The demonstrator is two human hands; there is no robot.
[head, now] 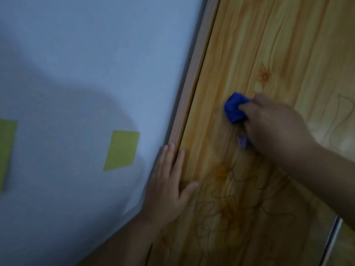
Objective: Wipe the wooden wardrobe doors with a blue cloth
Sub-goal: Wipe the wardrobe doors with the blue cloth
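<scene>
The wooden wardrobe door (269, 45) fills the right half of the head view, light pine grain with dark scribbled lines low on it. My right hand (272, 127) presses a bunched blue cloth (234, 110) flat against the door near its middle. A small end of the cloth pokes out below my fingers. My left hand (169, 185) lies flat with fingers spread on the door's left edge and its frame strip (194, 73), holding nothing.
A pale blue-white wall (86, 64) takes up the left half, with two yellow-green rectangles (122, 150) stuck on it. A metal strip (332, 242) between door panels shows at the lower right.
</scene>
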